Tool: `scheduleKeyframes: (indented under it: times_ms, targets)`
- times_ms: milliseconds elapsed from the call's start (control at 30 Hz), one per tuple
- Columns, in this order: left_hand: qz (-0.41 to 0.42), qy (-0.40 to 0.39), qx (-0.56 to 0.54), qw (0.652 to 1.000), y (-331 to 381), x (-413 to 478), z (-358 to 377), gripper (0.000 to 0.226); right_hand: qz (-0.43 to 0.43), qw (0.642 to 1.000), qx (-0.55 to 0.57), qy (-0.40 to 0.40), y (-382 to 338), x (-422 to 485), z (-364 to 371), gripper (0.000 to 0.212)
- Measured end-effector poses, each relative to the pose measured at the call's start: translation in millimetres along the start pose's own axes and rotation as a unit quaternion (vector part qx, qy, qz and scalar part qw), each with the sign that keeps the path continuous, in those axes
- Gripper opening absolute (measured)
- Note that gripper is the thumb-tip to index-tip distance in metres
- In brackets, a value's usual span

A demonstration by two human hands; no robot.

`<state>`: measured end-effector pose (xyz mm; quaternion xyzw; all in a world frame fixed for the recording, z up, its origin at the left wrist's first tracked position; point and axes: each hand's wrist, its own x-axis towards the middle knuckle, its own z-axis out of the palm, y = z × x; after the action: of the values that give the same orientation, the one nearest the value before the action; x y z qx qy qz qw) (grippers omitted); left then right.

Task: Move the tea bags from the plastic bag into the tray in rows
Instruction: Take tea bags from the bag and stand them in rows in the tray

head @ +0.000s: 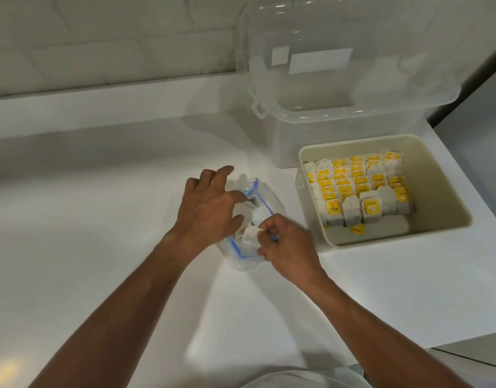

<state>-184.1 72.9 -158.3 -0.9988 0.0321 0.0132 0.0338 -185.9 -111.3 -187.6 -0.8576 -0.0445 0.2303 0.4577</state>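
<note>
Worktop [107, 219]: white, with a tiled wall [101, 37] behind it.

Bag [265, 201]: clear plastic with a blue zip rim. It lies mid-worktop with its mouth open and a few tea bags inside.

Left hand [210, 208]: released, fingers spread and fairly straight. The index and thumb tips touch the bag's zip rim on its left side.

Right hand [286, 245]: fingers curled, pinching one tea bag [249, 233] at the bag's mouth. This tea bag is still partly within the rim.

Tray [442, 219]: a cream, square tub near the worktop's right edge, just beside the bag.

Rows [358, 186]: tea bags with yellow tags stand upright in several rows, filling the tray's back part. The front strip of its floor is bare except for one loose yellow tag [357, 228].

Box [311, 141]: clear plastic, at the worktop's back right corner, touching or just behind the tray. Its lid [353, 46] stands raised.
</note>
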Motion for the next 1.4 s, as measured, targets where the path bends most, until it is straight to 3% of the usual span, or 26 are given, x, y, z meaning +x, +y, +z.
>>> scheduleKeyframes:
  times_ms: [100,367,633,733,800,933,1167,1267,1400]
  targets:
    - [-0.012,-0.066,0.012,0.998,2,0,-5,0.049,0.011,0.999,0.032,0.021,0,1,-1,0.008]
    - [-0.027,-0.069,0.025,0.997,14,-11,10,0.047,0.029,0.994,0.097,0.034,1,0,-1,0.006]
    - [-0.016,0.096,-0.050,0.994,8,-15,4,0.018,0.023,0.993,0.111,0.045,-4,0,-4,0.002]
    - [0.018,0.119,-0.083,0.989,4,-13,-2,0.015,0.019,0.992,0.105,0.059,-6,-1,-2,0.004]
    - [0.028,0.106,-0.132,0.985,4,-14,-8,0.016,0.016,0.990,0.119,0.070,-7,-1,-2,0.005]
    - [-0.036,0.015,-0.214,0.976,8,-13,-14,0.016,-0.002,0.987,0.136,0.086,-7,2,-1,0.007]
    - [-0.118,-0.063,-0.424,0.896,7,-3,-24,0.010,0.011,0.966,0.245,0.082,-15,8,-7,0.005]
    - [-0.160,-0.080,-0.507,0.843,3,-1,-28,0.017,0.008,0.966,0.232,0.112,-12,13,-7,0.011]
    - [-0.184,-0.095,-0.541,0.815,-2,0,-33,0.020,0.008,0.971,0.211,0.114,-7,16,-6,0.023]
